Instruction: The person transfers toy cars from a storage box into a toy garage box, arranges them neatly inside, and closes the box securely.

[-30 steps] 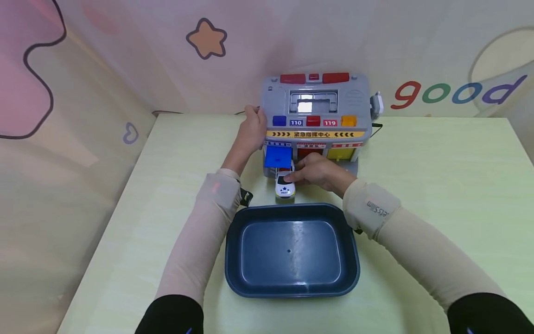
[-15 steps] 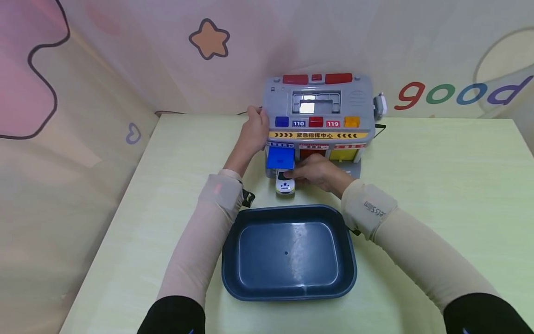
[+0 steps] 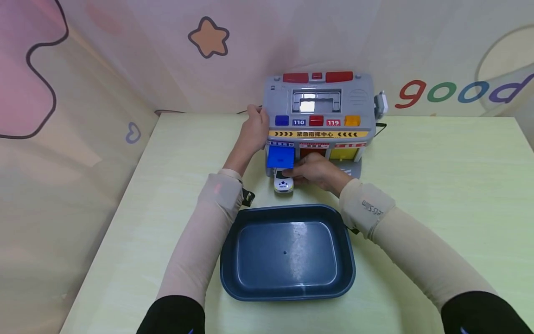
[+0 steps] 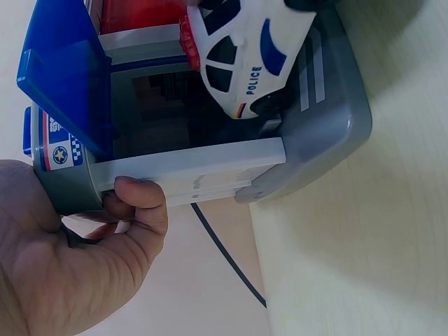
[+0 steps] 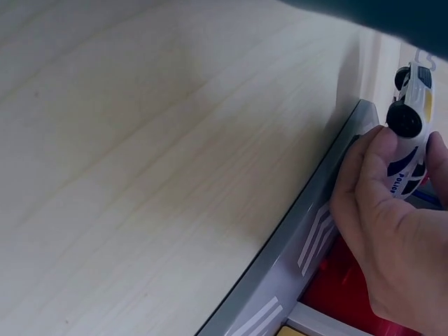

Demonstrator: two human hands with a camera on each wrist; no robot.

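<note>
A white toy police car (image 3: 284, 183) sits partly inside the left bay of a grey toy garage (image 3: 354, 99), below its raised blue door (image 3: 281, 157). My right hand (image 3: 319, 171) grips the car by its sides; in the right wrist view the fingers and thumb lie on either side of the police car (image 5: 409, 140). With its fingers curled round the garage's left side wall, my left hand (image 3: 255, 130) holds the garage. The left wrist view shows the police car (image 4: 245, 56) tilted at the bay opening, its rear end entering under the blue door (image 4: 66, 77).
A dark blue plastic tray (image 3: 288, 290) lies on the pale green table (image 3: 438, 195) in front of the garage. The garage's red door (image 3: 306, 152) and yellow door (image 3: 344, 154) are down. A printed wall cloth (image 3: 233, 88) stands close behind.
The right hand has pushed the police car a short way back, deeper under the blue door. The left hand keeps its hold on the garage. The view has shifted slightly.
</note>
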